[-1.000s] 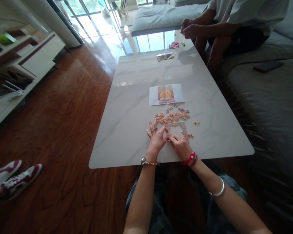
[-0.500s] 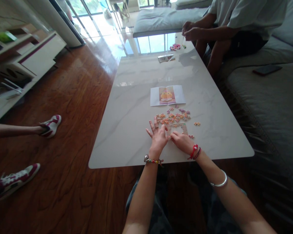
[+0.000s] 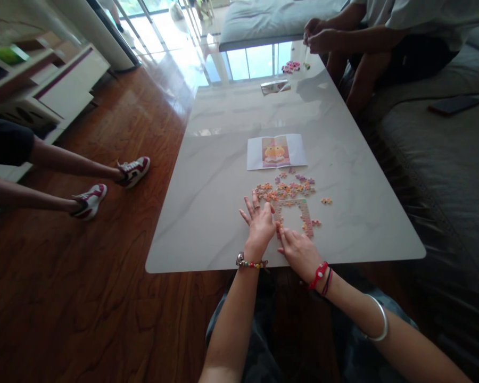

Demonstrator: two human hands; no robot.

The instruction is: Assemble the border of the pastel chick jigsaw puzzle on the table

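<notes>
A partly joined jigsaw frame (image 3: pixel 307 226) of small pieces lies on the white marble-look table (image 3: pixel 207 213), its middle bare. My left hand (image 3: pixel 260 223) rests at its left side with fingers spread, thumb and index near the frame's edge. At the lower left corner, my right hand (image 3: pixel 299 250) has its fingertips pinched together on a puzzle piece (image 3: pixel 278 232), mostly covered by the fingers. Just beyond the frame is a pile of loose orange and purple puzzle pieces (image 3: pixel 289 189). Behind the pile lies a creased picture sheet (image 3: pixel 275 151) showing a yellow figure.
Loose pieces (image 3: pixel 326 201) lie to the right. Farther off are a shiny packet (image 3: pixel 275 86) and pink pieces (image 3: pixel 290 67), near another person's hands (image 3: pixel 317 36). A phone (image 3: pixel 455 105) lies on the grey sofa (image 3: pixel 423 138). Someone's legs (image 3: pixel 75 162) show at left.
My right hand has shifted down and slightly right, uncovering more of the frame's right side. My left hand stays nearly still. The person at left has stepped forward; the view has shifted slightly.
</notes>
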